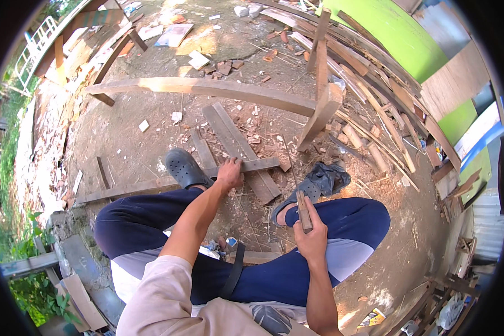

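A long narrow wooden board (140, 189) runs from the lower left toward the middle, close to the ground. My left hand (230, 173) is closed over it near its right end. My right hand (312, 239) grips the wooden handle of a tool (304, 211) above my right thigh. A long thin blade, seen nearly edge-on, points away from that handle; its exact kind is unclear. Beneath the held board, a wider grey plank (235, 134) lies at a slant. A shorter plank (203, 148) lies just left of it.
Grey clogs (185, 168) are on my feet, with a crumpled black plastic bag (329, 178) by the right one. Farther out, a wooden beam (207, 87) meets an upright frame (321, 112). Stacked timber (369, 67) lines the right. Wood chips and tile pieces litter the ground.
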Motion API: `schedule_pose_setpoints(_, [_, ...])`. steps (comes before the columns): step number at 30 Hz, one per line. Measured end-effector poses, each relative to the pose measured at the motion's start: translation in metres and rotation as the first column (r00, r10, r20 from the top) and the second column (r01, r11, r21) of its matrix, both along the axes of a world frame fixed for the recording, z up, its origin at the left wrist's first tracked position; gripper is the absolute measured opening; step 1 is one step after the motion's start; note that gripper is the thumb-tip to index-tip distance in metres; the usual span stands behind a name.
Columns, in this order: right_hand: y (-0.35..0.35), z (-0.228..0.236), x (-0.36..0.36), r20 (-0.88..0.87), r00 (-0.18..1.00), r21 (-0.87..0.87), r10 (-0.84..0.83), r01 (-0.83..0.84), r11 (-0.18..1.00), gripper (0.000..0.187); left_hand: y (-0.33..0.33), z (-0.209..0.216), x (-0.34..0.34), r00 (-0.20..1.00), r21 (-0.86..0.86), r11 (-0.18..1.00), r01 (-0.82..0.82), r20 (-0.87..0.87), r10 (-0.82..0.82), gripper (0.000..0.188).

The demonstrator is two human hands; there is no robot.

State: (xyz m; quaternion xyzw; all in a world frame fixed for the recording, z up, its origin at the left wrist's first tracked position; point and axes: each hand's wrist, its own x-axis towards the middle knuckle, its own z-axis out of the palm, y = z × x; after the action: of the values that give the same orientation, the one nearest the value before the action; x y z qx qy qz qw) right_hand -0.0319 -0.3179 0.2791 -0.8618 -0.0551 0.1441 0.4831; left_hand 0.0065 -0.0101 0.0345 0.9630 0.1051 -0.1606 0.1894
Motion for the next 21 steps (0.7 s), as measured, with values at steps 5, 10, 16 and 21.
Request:
schedule_pose_setpoints(5, [0.012,0.007,0.007,-0.044,0.996,-0.016,0.074,-0.074,0.997,0.063,0.031,0.0,-0.006,0.957,0.059,0.995,-0.081,-0.275,0.094,0.092])
schedule_pose_setpoints(10, [0.017,0.005,0.006,-0.053,0.994,0.018,0.092,-0.091,0.996,0.062,0.04,0.0,-0.003,0.928,0.054,0.998,-0.028,-0.369,0.046,0.102])
schedule_pose_setpoints(16, [0.01,0.003,0.005,-0.088,0.992,0.024,0.089,-0.088,0.996,0.061,0.059,-0.01,0.035,0.841,-0.193,0.98,-0.056,-0.538,-0.058,0.105])
schedule_pose_setpoints(21, [0.008,0.001,0.009,-0.075,0.997,0.025,0.029,-0.027,0.999,0.061,0.058,-0.022,0.046,0.858,-0.304,0.948,-0.092,-0.508,-0.08,0.106])
